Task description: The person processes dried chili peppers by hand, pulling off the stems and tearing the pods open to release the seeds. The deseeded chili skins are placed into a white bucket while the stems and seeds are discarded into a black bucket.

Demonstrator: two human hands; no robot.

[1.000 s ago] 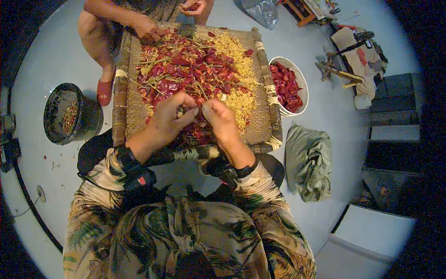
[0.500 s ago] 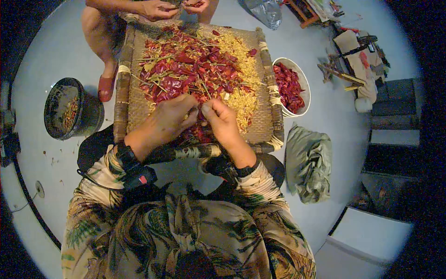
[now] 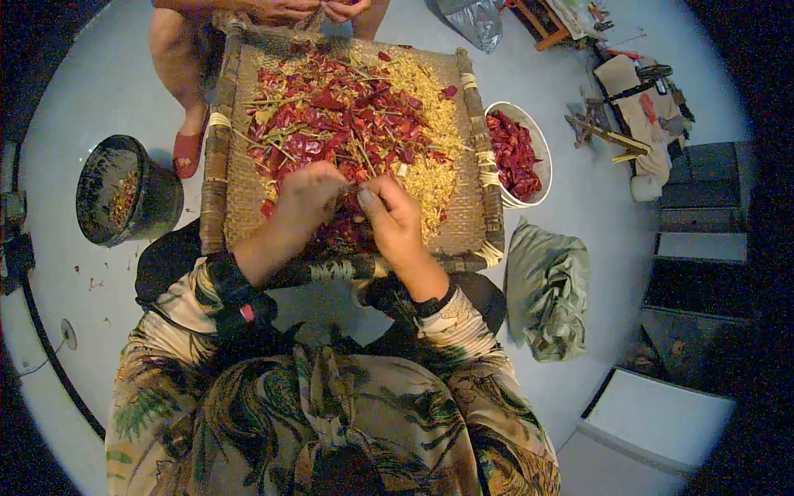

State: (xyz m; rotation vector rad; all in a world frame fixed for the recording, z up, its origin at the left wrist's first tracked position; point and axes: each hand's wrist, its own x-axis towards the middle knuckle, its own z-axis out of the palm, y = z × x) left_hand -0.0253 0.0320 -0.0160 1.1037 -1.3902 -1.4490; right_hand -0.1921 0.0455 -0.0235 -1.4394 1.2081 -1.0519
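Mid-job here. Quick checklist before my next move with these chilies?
1. Left hand and right hand both on the chilies: ok.
2. What the fingers pinch: cannot tell, hidden.
3. Pile inside the tray rim: ok.
4. White bowl upright beside the tray's right edge: ok.
5. Black bucket upright on the floor, left: ok.
6. Other person's hands at the far end, apart from yours: ok.

The dried red chilies are wrinkled and shiny. They lie in a big loose heap, mixed with thin stems, on the woven tray.
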